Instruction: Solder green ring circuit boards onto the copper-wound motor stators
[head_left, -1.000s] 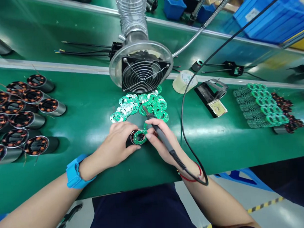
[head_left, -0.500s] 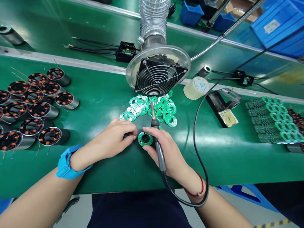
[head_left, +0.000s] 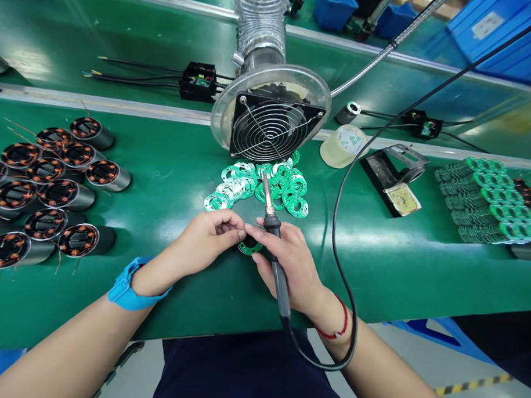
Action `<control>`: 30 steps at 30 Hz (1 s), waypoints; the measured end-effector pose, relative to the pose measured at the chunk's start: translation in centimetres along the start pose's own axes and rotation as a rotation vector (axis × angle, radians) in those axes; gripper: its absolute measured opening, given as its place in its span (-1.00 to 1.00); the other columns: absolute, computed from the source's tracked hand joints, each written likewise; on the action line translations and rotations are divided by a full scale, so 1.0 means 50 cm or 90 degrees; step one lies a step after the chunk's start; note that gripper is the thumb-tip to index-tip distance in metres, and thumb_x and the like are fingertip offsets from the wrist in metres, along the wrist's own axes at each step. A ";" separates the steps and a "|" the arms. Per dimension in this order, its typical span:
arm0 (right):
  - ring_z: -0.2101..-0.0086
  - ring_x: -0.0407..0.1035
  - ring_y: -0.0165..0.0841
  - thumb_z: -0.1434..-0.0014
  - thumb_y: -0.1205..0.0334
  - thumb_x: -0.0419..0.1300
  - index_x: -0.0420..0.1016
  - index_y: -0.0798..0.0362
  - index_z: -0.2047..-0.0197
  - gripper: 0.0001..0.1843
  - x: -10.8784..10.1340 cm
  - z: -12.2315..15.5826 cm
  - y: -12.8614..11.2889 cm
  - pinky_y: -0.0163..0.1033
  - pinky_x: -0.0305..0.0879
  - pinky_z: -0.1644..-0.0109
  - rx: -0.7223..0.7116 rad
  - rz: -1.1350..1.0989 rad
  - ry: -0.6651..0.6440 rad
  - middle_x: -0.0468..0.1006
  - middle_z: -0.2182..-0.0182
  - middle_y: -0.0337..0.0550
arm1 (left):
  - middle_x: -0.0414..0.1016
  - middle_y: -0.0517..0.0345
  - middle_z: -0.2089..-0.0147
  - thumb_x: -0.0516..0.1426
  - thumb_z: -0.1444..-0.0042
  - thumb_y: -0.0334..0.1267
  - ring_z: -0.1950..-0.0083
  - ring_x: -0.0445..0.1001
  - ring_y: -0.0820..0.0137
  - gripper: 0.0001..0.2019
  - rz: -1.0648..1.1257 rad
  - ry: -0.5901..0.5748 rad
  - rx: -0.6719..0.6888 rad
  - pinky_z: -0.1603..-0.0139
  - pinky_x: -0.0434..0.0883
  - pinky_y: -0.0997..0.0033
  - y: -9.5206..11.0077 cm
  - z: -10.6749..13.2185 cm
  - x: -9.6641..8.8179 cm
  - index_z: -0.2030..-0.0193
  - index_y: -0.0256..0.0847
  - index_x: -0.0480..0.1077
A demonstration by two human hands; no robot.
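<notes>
My right hand (head_left: pixel 289 262) is closed around a soldering iron (head_left: pixel 280 280), whose tip points away from me toward the fan. Thumb and index finger of that hand also touch a ring-shaped green circuit board (head_left: pixel 248 249). My left hand (head_left: pixel 210 238) pinches at the upper left edge of this board; its fingertips meet those of the right hand. Whether a small part sits between the left fingertips is hidden. Just beyond both hands lies a loose pile of green ring boards (head_left: pixel 236 188), below a round fume hood with a fan (head_left: pixel 269 129).
Several wound motor stators (head_left: pixel 77 240) stand at the left. On the right are a soldering iron stand with a sponge (head_left: pixel 395 183), a tape roll (head_left: pixel 342 147) and stacked ring boards (head_left: pixel 496 202). The iron's black cable (head_left: pixel 337 249) loops past my right wrist.
My left hand has moved right and now reaches the ring board, where its fingertips meet the right hand's. The board is more covered by fingers. The whole view has shifted slightly.
</notes>
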State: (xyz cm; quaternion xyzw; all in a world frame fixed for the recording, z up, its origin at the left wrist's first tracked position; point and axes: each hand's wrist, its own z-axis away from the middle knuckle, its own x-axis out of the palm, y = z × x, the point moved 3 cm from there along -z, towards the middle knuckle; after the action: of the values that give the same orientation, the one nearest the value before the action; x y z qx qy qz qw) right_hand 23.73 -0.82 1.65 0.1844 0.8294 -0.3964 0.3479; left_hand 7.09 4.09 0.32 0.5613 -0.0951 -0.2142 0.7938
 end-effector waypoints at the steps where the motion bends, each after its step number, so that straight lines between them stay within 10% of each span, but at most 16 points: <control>1: 0.08 0.49 -0.15 -0.29 0.40 0.12 0.27 -0.05 -0.24 -0.53 0.000 0.000 0.000 0.03 0.40 0.00 0.010 0.009 0.009 0.65 0.07 -0.04 | 0.44 0.21 0.43 0.16 0.01 -0.15 0.37 0.36 0.42 -0.83 0.005 0.011 -0.006 0.33 0.30 0.42 0.003 0.000 -0.001 0.41 -0.22 0.42; 8: 0.17 0.57 -0.25 -0.32 0.47 0.07 0.27 -0.06 -0.25 -0.52 -0.006 0.000 -0.001 -0.06 0.43 0.00 0.059 -0.114 0.083 0.73 0.22 -0.20 | 0.33 0.27 0.52 0.09 0.07 -0.21 0.46 0.26 0.48 -0.87 -0.023 0.055 -0.001 0.42 0.22 0.46 0.016 -0.008 -0.002 0.49 -0.21 0.36; 16: 0.52 0.53 -0.33 -0.38 0.09 0.09 0.51 -0.03 -0.05 -0.72 -0.028 0.050 0.022 -0.16 0.50 0.39 0.146 -0.225 0.268 0.60 0.46 -0.25 | 0.24 0.32 0.58 0.04 0.10 -0.21 0.54 0.12 0.52 -0.87 -0.068 0.039 -0.038 0.51 0.07 0.48 0.012 -0.014 -0.002 0.53 -0.20 0.32; 30: 0.58 0.48 -0.36 -0.37 0.14 0.12 0.49 -0.02 -0.05 -0.75 -0.030 0.048 0.015 -0.18 0.47 0.42 0.075 -0.224 0.275 0.60 0.51 -0.29 | 0.23 0.32 0.58 0.04 0.08 -0.25 0.52 0.15 0.51 -0.90 -0.094 0.039 -0.046 0.49 0.08 0.47 0.002 -0.019 -0.001 0.52 -0.19 0.31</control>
State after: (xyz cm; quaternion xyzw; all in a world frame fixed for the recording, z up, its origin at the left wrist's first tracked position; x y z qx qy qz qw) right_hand 26.22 -2.27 1.26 0.1377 0.8789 -0.4500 0.0778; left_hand 7.47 4.96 0.10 0.5441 -0.0215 -0.2585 0.7979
